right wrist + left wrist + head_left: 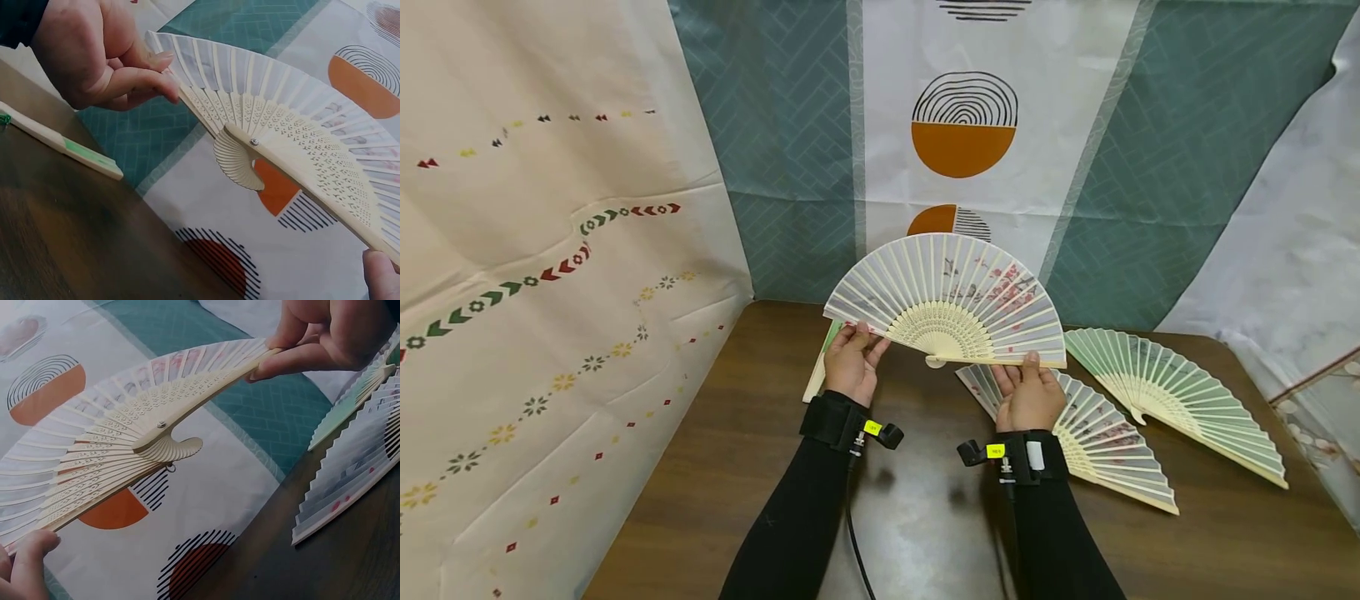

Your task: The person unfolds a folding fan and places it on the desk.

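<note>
A spread white folding fan [951, 292] with pale pierced ribs and red blossoms is held up above the table by both hands. My left hand [852, 364] pinches the fan's left outer rib between thumb and fingers. At the other end, my right hand [1030, 396] pinches the right outer rib. The fan's rivet [254, 142] and the curved rib ends below it show in the right wrist view. Behind my right hand, a second spread white fan [1112, 433] lies on the table, partly hidden by the wrist.
A spread green fan [1180, 387] lies at the table's right. Near my left hand is a folded green fan [87, 153], partly hidden in the head view. Patterned cloths [790, 125] hang behind and beside the brown table [730, 433].
</note>
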A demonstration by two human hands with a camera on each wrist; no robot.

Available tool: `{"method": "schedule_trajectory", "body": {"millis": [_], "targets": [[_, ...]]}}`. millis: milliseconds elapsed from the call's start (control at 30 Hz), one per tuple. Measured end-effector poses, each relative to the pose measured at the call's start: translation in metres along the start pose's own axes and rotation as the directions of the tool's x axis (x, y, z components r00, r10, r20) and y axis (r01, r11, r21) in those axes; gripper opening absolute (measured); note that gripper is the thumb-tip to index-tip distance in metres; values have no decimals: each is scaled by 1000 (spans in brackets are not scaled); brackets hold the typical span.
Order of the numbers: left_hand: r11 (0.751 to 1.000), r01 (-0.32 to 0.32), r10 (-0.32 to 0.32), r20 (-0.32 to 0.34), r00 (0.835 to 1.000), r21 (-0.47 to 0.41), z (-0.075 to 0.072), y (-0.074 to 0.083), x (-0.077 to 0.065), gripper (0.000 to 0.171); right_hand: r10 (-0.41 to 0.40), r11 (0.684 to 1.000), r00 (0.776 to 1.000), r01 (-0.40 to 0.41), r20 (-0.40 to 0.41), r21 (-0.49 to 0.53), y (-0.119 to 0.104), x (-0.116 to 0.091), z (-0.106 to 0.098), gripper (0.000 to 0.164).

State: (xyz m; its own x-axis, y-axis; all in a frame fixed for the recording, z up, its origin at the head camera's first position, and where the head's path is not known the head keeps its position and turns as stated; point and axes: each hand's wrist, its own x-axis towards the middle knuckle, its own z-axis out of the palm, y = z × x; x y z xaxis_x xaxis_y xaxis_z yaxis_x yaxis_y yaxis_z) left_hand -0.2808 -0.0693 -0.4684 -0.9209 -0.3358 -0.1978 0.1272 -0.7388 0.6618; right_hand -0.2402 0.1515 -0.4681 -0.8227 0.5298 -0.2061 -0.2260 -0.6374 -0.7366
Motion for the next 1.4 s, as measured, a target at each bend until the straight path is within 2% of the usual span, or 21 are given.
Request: {"method": "schedule_trajectory", "body": {"millis": [300, 533, 667, 833, 1033, 1200, 1300, 1400], "targets": [[1000, -10, 10, -3, 1000, -11, 4, -7, -2, 27, 8, 1000, 1000, -8, -19, 9, -6, -3, -1, 24], [1000, -4, 4, 1, 1000, -30, 6, -5, -3, 27, 1, 1000, 1000, -1, -9, 24, -8, -4, 1, 25], [1000, -4, 3, -4, 1000, -21, 5, -5, -6, 26, -6, 1000, 1000, 6, -13, 6, -8, -5, -2, 25], [1000, 2, -2, 24, 1000, -4, 1, -3, -9, 22, -11, 1000, 1000, 11, -7, -18, -8, -8, -9, 25], [999, 3, -4, 22, 1000, 38, -18, -2, -16, 22, 47, 995, 999, -45, 17, -86, -5, -20, -25, 23], [994, 26, -28, 19, 999, 104, -40, 1, -27, 22, 121, 983, 992, -114, 43, -145, -3, -34, -48, 20], [985, 44, -48, 22, 999, 165, -56, 3, -34, 20, 168, 968, 985, -156, 49, -194, -3, -45, -66, 21], [970, 65, -75, 34, 997, 232, -72, 4, -44, 15, 209, 939, 977, -189, 42, -289, -3, -57, -86, 28]]}}
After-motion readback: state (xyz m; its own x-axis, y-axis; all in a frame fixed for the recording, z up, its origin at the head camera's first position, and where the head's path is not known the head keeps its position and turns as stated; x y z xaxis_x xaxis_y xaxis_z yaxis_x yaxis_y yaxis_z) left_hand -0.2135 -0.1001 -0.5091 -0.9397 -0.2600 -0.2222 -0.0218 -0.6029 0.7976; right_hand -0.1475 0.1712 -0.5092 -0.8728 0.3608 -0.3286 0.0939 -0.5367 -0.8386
